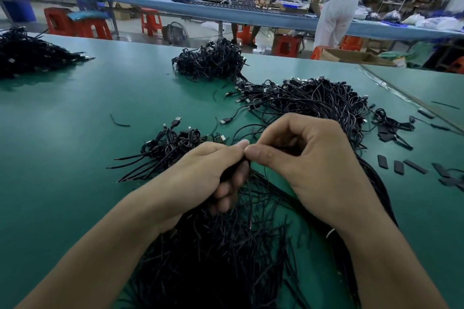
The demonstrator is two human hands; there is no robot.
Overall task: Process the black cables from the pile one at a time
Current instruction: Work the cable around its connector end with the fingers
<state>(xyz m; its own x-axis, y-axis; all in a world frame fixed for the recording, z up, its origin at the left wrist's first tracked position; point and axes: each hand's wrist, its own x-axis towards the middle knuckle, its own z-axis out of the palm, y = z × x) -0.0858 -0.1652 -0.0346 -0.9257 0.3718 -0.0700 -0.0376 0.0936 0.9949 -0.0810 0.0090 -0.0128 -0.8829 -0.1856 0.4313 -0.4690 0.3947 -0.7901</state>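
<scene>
One black cable (249, 195) is up off the desk, pinched between both hands right over the near pile (213, 263). The left hand (213, 173) is curled round it with thumb and forefinger clamping it. The right hand (311, 158) pinches the same spot with thumb and forefinger, its other fingers curled in. The tips meet, so my guess is they're working the end of the cable; what exactly is hidden by the fingers. The loose tail hangs down between the wrists into the pile.

Layout looks like flow by zone: raw stock under the hands for a short reach, and a small bundle (170, 150) just left of the left hand, probably finished ones.

Count: 1 cable in hand, 5 heaps on the green desk (75, 138):
- the near pile
- the small bundle
- a big plug-end heap (313, 103) beyond the right hand
- a far-centre heap (211, 63)
- a far-left heap (30, 52)

Cables per heap: too tangled to count.

Short flat black sleeve pieces (398, 167) are scattered right of the right hand, within reach. At least 3 lie apart in a row; the rest overlap, so no exact count. There's 1 stray offcut (119, 121) out left.
</scene>
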